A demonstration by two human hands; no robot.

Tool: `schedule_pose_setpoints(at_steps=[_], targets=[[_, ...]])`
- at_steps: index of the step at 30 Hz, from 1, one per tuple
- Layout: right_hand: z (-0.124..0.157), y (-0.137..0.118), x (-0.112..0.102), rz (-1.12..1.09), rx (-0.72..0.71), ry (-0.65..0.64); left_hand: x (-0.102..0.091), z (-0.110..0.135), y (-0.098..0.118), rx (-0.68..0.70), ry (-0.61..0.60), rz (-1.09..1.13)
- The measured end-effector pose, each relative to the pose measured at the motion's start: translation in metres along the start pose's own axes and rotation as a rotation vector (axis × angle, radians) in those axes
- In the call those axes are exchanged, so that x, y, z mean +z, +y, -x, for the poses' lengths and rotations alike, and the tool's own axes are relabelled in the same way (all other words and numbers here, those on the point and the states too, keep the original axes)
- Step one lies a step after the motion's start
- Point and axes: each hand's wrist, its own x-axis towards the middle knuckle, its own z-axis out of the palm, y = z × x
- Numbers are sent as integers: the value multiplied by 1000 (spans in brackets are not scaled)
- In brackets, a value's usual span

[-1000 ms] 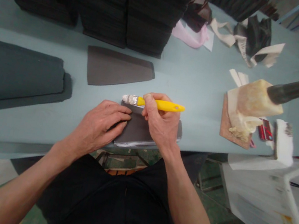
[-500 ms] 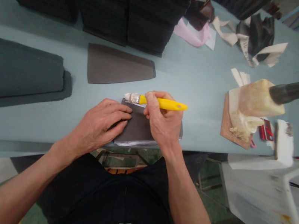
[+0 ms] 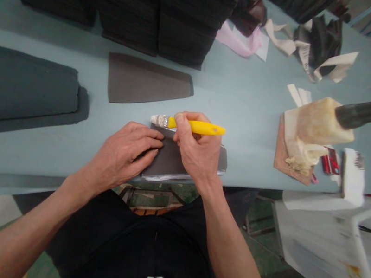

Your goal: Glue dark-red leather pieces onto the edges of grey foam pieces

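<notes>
My right hand (image 3: pixel 196 148) is closed round the yellow handle of a paintbrush (image 3: pixel 204 128). White stuff coats the bristles, which point left over the far left corner of a dark grey panel (image 3: pixel 170 158). White shows along the panel's far and near edges. My left hand (image 3: pixel 130 146) lies with its fingers stretched onto the panel's left side, holding nothing. Part of the panel is hidden beneath my right hand. Beyond the hands, a separate tapered dark panel (image 3: pixel 148 82) lies flat on the table.
Tall stacks of dark panels (image 3: pixel 190 22) stand at the back; a lower dark pile (image 3: pixel 20 91) lies left. To the right are a stained yellowish container (image 3: pixel 318 120) with a dark rod, a brown board (image 3: pixel 281 154) and a red packet (image 3: pixel 330 161). Fabric scraps (image 3: pixel 304 54) lie behind on the table (image 3: pixel 249 92).
My right hand has slid slightly left with the paintbrush, so the bristles reach past the panel's corner and more of its right end shows. My left hand has stayed put.
</notes>
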Motion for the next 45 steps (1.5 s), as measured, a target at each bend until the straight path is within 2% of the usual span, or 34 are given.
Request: schedule_pose_setpoints(at_steps=[7,14,25,34,45], targets=[[-1,1,-2,-9,15,26,1,1,-1,28,24,-18],[0,1,1,-16,21,-7,2,1,0,13,22,-3],[9,-8,-33,-44,-35,135,4,2,-4,77,32,-45],[37,-15,-52,-178,79,121,3,2,-4,56,44,-31],[55,-4,-60,-426,270,76,1,0,-2,89,45,-70]])
